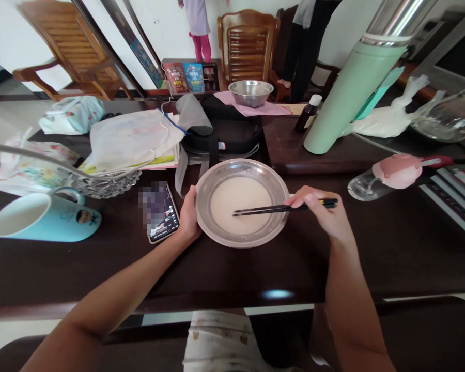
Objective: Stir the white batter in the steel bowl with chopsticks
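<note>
A wide metal bowl (242,240) stands on the dark wooden table in front of me, with a smooth, creamy white liquid (240,194) in it. My left hand (189,217) grips the bowl's left rim; its fingers go out of sight beneath the edge. In my right hand (320,206) is a pair of black chopsticks (269,208) with golden bands near the top. They point left over the bowl, and their tips are in the liquid near its middle. Just left of my left hand lies a lit smartphone (170,214).
On the left are a light blue mug (42,217) and a glass basket (106,183). A tall green thermos (352,98), a brown bottle (309,111) and a pink-lidded clear cup (387,175) stand right. Behind are a black case (225,129), a small steel bowl (251,94) and two people.
</note>
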Tool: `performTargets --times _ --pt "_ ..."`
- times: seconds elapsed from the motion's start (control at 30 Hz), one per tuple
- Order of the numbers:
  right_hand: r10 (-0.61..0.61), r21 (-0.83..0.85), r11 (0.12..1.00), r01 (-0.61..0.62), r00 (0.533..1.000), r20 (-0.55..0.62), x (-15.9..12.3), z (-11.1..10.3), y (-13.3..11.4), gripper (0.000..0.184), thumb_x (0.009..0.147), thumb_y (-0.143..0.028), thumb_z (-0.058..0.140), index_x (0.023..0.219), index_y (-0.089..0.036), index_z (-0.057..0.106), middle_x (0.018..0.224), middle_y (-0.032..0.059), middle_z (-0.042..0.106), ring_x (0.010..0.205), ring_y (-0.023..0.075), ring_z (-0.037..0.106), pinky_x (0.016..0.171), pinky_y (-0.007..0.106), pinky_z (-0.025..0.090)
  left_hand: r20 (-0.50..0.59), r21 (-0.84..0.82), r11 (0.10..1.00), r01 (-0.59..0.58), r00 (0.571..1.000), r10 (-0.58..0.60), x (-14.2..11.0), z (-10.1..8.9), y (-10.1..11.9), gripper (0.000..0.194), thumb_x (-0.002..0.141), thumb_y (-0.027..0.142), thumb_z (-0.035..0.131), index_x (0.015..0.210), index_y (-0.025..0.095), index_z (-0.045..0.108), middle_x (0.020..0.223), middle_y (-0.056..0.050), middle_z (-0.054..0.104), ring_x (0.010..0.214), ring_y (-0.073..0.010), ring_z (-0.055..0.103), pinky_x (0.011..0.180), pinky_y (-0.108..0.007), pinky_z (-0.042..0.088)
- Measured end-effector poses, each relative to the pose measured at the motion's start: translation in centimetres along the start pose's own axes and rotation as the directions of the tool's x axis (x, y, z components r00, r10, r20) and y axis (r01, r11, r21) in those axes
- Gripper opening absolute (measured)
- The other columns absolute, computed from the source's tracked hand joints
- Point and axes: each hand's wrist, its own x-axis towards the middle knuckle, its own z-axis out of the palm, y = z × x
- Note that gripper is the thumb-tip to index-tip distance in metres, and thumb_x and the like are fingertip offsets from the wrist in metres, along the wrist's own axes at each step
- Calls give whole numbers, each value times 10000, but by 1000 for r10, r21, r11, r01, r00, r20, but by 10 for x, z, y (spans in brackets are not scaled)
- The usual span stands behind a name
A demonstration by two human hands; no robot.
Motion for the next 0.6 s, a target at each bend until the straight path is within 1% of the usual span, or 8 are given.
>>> performTargets --times 0.07,0.1,0.2,0.27,0.33,0.4,0.47,0.6 --pt "10 -35 999 -8 999 31 1 1 1 326 959 -513 700 814 -254 836 898 62 839 877 230 787 802 365 618 15 2 1000 -8 1000 8 1 -1 -1 434 934 535 634 1091 153 768 1041 -100 832 1226 -362 719 1114 -465 544" --pt "7 -45 999 -7 1000 13 1 1 1 316 958 -507 704 822 -255 837 911 62 840 883 229 786 796 358 615 13 5 1000 -12 1000 12 1 -2 -2 441 930 544 637 1093 155 767 1041 -98 832 1226 -364 719 1110 -466 547" --pt "-8 -34 999 4 995 -103 0 -2 2 349 981 -497 673 785 -254 828 850 56 823 815 221 779 756 359 609 -12 14 1000 -14 1000 14 3 -4 -3 434 934 538 630 1084 156 770 1031 -96 833 1225 -362 719 1100 -459 553" --pt "-24 -1 1000 24 990 -142 -1 -4 2 401 995 -501 648 727 -253 812 774 50 801 756 222 770 748 377 614 -13 16 1000 -17 1000 18 3 -5 -3 429 935 531 628 1084 156 772 1030 -95 832 1231 -358 717 1101 -453 553" --pt "-26 18 999 28 996 -88 -1 -3 0 421 998 -506 639 705 -254 805 751 50 797 753 226 772 759 386 619 4 10 1000 -18 1000 18 2 -4 -2 433 922 536 648 1088 157 773 1035 -96 832 1238 -358 713 1106 -447 551" --pt "-14 1 1000 14 1000 10 0 0 -1 394 986 -516 657 737 -256 817 798 56 818 793 227 778 768 376 617 15 -5 1000 -12 1000 12 1 -2 -1 435 904 533 678 1085 150 774 1037 -102 831 1240 -360 712 1114 -440 547" --pt "-3 -37 999 5 999 52 1 2 -1 362 966 -533 681 784 -257 830 864 62 836 848 230 783 789 369 615 9 -24 1000 -2 1000 2 0 -1 0 422 915 515 671 1083 142 774 1029 -104 831 1238 -354 713 1120 -434 544" --pt "-5 -62 998 1 998 -69 2 -1 1 358 969 -528 679 795 -255 833 868 61 832 840 225 783 755 352 601 6 -21 1000 9 1000 -9 0 0 1 423 938 513 638 1117 154 774 1026 -92 833 1227 -354 719 1105 -448 556"
